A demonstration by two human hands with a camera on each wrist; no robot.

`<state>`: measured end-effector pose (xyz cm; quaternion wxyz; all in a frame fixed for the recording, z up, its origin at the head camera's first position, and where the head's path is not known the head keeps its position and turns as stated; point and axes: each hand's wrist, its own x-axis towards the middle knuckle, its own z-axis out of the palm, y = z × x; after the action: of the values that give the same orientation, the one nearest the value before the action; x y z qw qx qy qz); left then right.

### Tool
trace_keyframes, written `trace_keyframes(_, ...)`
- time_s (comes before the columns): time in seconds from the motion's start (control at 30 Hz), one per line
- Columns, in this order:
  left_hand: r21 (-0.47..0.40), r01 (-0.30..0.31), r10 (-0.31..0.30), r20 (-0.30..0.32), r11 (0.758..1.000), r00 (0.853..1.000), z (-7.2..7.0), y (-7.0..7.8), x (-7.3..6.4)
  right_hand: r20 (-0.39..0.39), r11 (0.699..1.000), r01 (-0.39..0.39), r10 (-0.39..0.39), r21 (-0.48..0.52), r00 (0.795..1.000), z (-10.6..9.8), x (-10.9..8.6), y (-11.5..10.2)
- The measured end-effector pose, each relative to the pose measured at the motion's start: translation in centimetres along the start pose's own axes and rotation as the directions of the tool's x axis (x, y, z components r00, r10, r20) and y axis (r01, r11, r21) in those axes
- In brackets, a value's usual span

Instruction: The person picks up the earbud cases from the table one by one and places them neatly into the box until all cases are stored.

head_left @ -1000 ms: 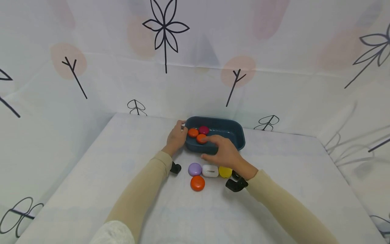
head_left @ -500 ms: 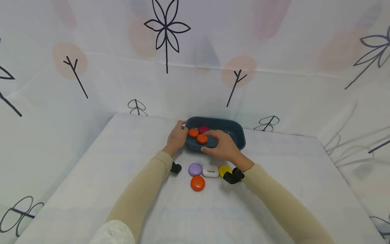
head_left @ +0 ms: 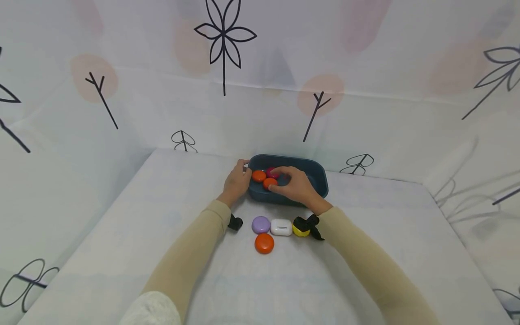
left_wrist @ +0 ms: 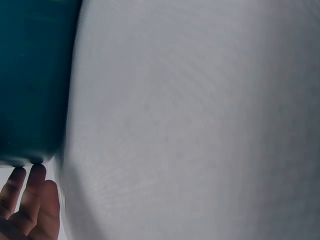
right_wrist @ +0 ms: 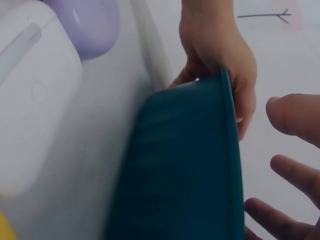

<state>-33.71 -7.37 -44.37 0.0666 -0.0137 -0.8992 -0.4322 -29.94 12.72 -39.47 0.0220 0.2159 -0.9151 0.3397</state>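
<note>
A dark teal oblong container (head_left: 313, 174) stands at the back of the table. In its left end lie an orange round piece (head_left: 258, 176), a second orange round piece (head_left: 270, 183) and a magenta round piece (head_left: 270, 172). My left hand (head_left: 236, 183) touches the container's left end; in the left wrist view, nearly straight fingers (left_wrist: 35, 192) have their tips against its wall. My right hand (head_left: 296, 185) reaches over the front rim, thumb and index finger apart beside the second orange and magenta pieces. Its spread fingers (right_wrist: 290, 170) hold nothing in the right wrist view.
In front of the container sit a lilac round piece (head_left: 261, 225), a small white rounded case (head_left: 281, 227) and a yellow round piece (head_left: 301, 231), partly covered by the right wrist's black mount. Nearer lies another orange round piece (head_left: 264, 243). A patterned cloth wall (head_left: 243, 117) rises behind.
My right hand has shifted slightly left and farther over the container, its index finger moving from the second orange piece towards the magenta one. The left hand stays at the container's end.
</note>
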Motion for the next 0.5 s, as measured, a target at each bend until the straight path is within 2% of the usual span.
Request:
trace_keyframes(0.2, 0.006, 0.001, -0.001, -0.008, 1.000, 1.000, 0.1, -0.1, 0.2, 0.022, 0.999, -0.037, 0.036, 0.019, 0.999, 0.4, 1.0, 0.8)
trace_keyframes(0.5, -0.006, -0.004, 0.004, -0.025, 1.000, 1.000, 0.2, 0.1, 0.0, 0.017, 0.997, -0.077, 0.077, -0.006, 0.997, 1.1, 2.0, 1.3)
